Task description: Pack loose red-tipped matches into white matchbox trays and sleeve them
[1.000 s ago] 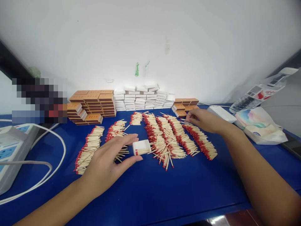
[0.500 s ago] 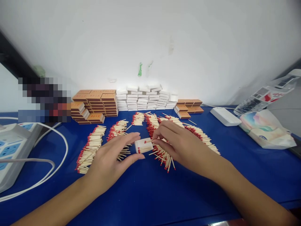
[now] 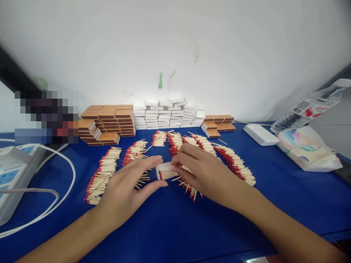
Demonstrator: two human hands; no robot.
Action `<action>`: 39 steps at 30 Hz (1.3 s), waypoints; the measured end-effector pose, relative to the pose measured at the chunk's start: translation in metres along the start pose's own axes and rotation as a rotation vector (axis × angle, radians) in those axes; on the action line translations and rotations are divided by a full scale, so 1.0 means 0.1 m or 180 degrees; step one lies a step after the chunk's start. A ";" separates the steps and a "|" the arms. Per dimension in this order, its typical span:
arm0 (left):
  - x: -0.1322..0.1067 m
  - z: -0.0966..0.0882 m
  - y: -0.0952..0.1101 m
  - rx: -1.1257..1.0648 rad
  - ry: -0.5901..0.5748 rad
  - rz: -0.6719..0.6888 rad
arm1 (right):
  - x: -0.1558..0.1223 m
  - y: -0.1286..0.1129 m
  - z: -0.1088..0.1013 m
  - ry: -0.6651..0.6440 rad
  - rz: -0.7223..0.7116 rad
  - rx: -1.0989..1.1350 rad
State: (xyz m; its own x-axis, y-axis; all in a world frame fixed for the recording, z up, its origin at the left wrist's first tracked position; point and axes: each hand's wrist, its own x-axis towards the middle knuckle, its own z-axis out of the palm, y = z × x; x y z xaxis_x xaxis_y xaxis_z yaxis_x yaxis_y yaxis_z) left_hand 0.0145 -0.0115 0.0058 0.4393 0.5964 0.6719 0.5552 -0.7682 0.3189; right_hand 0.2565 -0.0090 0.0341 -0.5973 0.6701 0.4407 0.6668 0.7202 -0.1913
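Lying at the centre of the head view, between the two hands: one small white tray (image 3: pixel 164 166), open at the top, set low over a blue table (image 3: pixel 164 226). Contained in it: a layer of matches (image 3: pixel 167 175), the red heads grouped at its left end.

Left hand (image 3: pixel 123 186): placed at the left of the tray, which is gripped lightly between thumb and forefinger, the thumb at its near edge, the forefinger by its far left corner.

Right hand (image 3: pixel 208 171): bent over the right end of the tray, which is partly covered, fingertips drawn together; whether a match is pinched there cannot be told.

Also listed, beyond the left hand: two rows of loose matches, the nearer one (image 3: pixel 135 151) partly hidden by it, the outer one (image 3: pixel 104 175) at its left. Beneath and beyond the right hand: further rows, the outermost (image 3: pixel 238 166) seen at its right.

Ranged along the wall: orange matchboxes (image 3: pixel 109 118) stacked at left, white trays (image 3: pixel 164 117) piled in the middle, a lower orange stack (image 3: pixel 218 124) at right. Set apart at far right: a white device (image 3: pixel 260 134), a soft tissue pack (image 3: pixel 309 149) and a clear bottle (image 3: pixel 301 109), tilted.
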 end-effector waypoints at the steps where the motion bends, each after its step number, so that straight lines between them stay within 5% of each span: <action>1: 0.00 0.00 0.00 0.0001 -0.0006 -0.0010 | 0.00 0.00 -0.01 -0.0021 0.0012 0.0074; 6: 0.00 -0.01 0.00 -0.0128 0.0019 -0.0125 | -0.04 0.28 -0.25 0.0074 0.0387 0.0374; 12: -0.04 -0.05 -0.03 -0.0186 -0.0053 -0.0270 | -0.36 1.37 -0.66 -0.0008 0.1916 -0.0478; 16: -0.06 -0.05 -0.03 -0.0251 -0.0069 -0.0237 | -0.54 1.81 -0.63 -0.0721 0.2467 -0.0367; 19: -0.07 -0.05 -0.03 -0.0283 -0.0062 -0.0246 | -0.57 1.88 -0.52 -0.1031 0.2533 -0.0284; 24: -0.06 -0.06 -0.03 -0.0310 -0.0025 -0.0174 | -0.55 1.84 -0.39 -0.0932 0.2266 -0.0193; 39: -0.06 -0.06 -0.03 -0.0273 -0.0047 -0.0100 | -0.48 1.75 -0.39 -0.0808 0.2041 -0.0014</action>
State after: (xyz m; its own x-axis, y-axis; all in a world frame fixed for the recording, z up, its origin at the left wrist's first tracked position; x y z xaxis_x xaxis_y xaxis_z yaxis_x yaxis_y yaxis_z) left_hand 0.0060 -0.0142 0.0051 0.4333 0.6233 0.6510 0.5066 -0.7659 0.3960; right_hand 0.4196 0.0779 0.0136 -0.1697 0.9852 0.0225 0.9248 0.1671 -0.3418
